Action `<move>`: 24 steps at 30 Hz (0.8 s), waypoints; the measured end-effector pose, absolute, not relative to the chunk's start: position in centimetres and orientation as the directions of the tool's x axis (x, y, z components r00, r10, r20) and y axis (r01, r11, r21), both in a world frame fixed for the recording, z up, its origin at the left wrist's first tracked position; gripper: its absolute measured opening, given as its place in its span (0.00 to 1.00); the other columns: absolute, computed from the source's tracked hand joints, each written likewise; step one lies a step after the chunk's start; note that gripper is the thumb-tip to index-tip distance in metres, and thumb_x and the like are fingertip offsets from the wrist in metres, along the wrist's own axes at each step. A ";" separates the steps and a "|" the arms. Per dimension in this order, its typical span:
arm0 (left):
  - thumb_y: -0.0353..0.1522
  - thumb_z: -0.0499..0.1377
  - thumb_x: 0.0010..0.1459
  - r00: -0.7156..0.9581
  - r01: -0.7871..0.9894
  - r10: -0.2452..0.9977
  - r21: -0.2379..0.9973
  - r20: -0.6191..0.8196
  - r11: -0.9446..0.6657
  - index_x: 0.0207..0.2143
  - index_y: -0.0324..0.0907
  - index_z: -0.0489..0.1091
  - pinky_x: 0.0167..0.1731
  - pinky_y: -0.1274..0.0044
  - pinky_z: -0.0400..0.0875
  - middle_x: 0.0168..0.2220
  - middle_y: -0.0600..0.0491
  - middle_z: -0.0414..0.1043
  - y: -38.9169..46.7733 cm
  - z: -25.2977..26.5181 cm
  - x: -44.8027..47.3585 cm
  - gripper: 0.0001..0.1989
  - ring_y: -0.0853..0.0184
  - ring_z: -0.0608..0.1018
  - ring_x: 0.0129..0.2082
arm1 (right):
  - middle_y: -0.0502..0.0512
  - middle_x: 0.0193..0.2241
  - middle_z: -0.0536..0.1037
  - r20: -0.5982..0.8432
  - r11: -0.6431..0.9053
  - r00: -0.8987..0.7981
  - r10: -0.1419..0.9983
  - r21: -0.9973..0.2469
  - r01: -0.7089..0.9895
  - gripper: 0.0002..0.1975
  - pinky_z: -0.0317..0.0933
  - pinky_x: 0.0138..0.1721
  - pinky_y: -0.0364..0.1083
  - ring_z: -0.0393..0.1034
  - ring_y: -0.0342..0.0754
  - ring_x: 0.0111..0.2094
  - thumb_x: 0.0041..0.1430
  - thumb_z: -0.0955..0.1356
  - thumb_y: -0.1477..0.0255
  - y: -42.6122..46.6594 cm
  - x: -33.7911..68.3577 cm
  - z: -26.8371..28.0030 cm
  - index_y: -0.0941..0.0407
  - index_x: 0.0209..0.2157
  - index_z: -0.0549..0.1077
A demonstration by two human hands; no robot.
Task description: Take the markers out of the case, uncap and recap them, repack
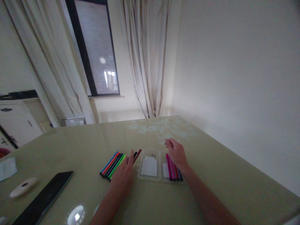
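A row of felt-tip markers [110, 165] in blue, red, black, green and yellow lies on the table, caps toward me. My left hand [123, 175] rests over the right end of this row, fingers stretched forward and covering part of it. Beside its fingertips a dark red marker [137, 155] and a black one stick out. To the right lies an opened clear plastic case [140, 173] with a white card [149, 166] in its left half. Pink, purple, red and blue markers [172, 170] lie in its right half. Above them is my right hand [176, 153], fingers curled together; anything within them is hidden.
A black tablet-like slab [44, 198] and a white oval object [23, 187] lie at the left, near a pale folded sheet [8, 168]. The glossy table [222, 175] runs along the right wall. Beyond its far edge hang curtains [150, 62] beside a window.
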State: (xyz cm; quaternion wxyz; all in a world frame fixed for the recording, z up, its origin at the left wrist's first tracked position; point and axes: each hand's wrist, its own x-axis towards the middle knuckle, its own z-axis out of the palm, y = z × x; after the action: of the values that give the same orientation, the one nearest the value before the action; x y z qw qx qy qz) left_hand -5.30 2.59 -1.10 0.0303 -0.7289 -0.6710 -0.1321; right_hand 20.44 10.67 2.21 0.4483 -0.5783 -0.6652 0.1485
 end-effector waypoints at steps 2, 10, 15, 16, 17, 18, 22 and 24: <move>0.16 0.42 0.60 0.046 0.994 0.978 0.085 0.206 -0.064 0.74 0.47 0.47 0.45 0.71 0.73 0.56 0.40 0.74 2.4 -0.4 -6.1 0.41 0.59 0.81 0.46 | 0.57 0.28 0.79 0.392 0.192 0.054 0.918 -0.562 0.805 0.23 0.57 0.33 0.45 0.74 0.50 0.32 0.72 0.58 0.59 11.2 21.7 1.9 0.54 0.28 0.74; 0.31 0.50 0.70 0.083 0.997 0.975 -0.019 0.204 -0.081 0.64 0.44 0.66 0.53 0.63 0.71 0.61 0.41 0.70 2.4 -0.9 -6.6 0.23 0.52 0.73 0.59 | 0.59 0.36 0.81 0.275 0.116 -0.049 0.960 -0.236 0.965 0.20 0.54 0.32 0.46 0.74 0.51 0.35 0.74 0.61 0.63 10.9 20.9 0.3 0.55 0.33 0.79; 0.27 0.47 0.70 0.052 0.999 0.952 0.001 0.301 -0.054 0.59 0.38 0.71 0.56 0.62 0.69 0.56 0.39 0.73 2.8 -0.9 -6.9 0.21 0.54 0.74 0.57 | 0.58 0.35 0.81 0.287 0.177 -0.115 0.951 -0.199 0.964 0.19 0.54 0.33 0.45 0.74 0.50 0.35 0.73 0.61 0.63 11.1 21.0 0.0 0.55 0.33 0.78; 0.30 0.47 0.71 0.071 0.996 0.944 0.026 0.321 -0.084 0.59 0.39 0.71 0.58 0.61 0.68 0.57 0.39 0.73 2.8 -0.9 -6.8 0.20 0.53 0.73 0.58 | 0.58 0.35 0.81 0.291 0.190 -0.128 0.948 -0.197 0.962 0.19 0.54 0.33 0.45 0.74 0.50 0.35 0.73 0.62 0.63 11.1 21.0 -0.1 0.55 0.33 0.78; 0.33 0.49 0.71 0.120 0.988 0.936 0.057 0.331 -0.147 0.60 0.40 0.71 0.59 0.60 0.67 0.59 0.41 0.72 2.7 -0.9 -6.6 0.20 0.53 0.72 0.59 | 0.57 0.35 0.80 0.297 0.204 -0.140 0.944 -0.197 0.959 0.19 0.54 0.33 0.45 0.74 0.50 0.35 0.73 0.62 0.63 11.2 21.1 -0.1 0.55 0.32 0.78; 0.38 0.51 0.71 0.198 0.967 0.923 0.091 0.331 -0.240 0.61 0.43 0.70 0.61 0.60 0.66 0.61 0.42 0.71 2.6 -0.9 -6.3 0.21 0.53 0.72 0.61 | 0.57 0.34 0.80 0.304 0.220 -0.153 0.940 -0.199 0.955 0.19 0.54 0.33 0.45 0.73 0.50 0.35 0.73 0.62 0.63 11.2 21.1 -0.1 0.55 0.32 0.77; 0.50 0.56 0.66 0.480 0.822 0.824 0.173 0.302 -0.543 0.66 0.51 0.65 0.64 0.59 0.64 0.68 0.48 0.65 2.0 -1.9 -4.9 0.29 0.54 0.68 0.65 | 0.57 0.33 0.80 0.319 0.261 -0.185 0.930 -0.217 0.940 0.19 0.55 0.34 0.45 0.73 0.49 0.35 0.72 0.63 0.63 11.2 21.0 -0.1 0.55 0.29 0.76; 0.49 0.56 0.67 0.480 0.817 0.824 0.188 0.300 -0.545 0.64 0.50 0.67 0.63 0.59 0.64 0.66 0.48 0.67 1.8 -2.5 -4.3 0.27 0.54 0.69 0.65 | 0.57 0.33 0.80 0.319 0.256 -0.177 0.931 -0.226 0.940 0.18 0.54 0.34 0.46 0.72 0.49 0.34 0.71 0.64 0.64 11.1 20.9 0.0 0.55 0.29 0.76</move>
State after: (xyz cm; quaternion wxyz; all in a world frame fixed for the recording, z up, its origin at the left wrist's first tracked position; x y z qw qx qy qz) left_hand -4.33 1.79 -2.47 -0.0095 -0.8602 -0.4771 -0.1799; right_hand 20.86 11.09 -0.04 0.1990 -0.6098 -0.7670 -0.0111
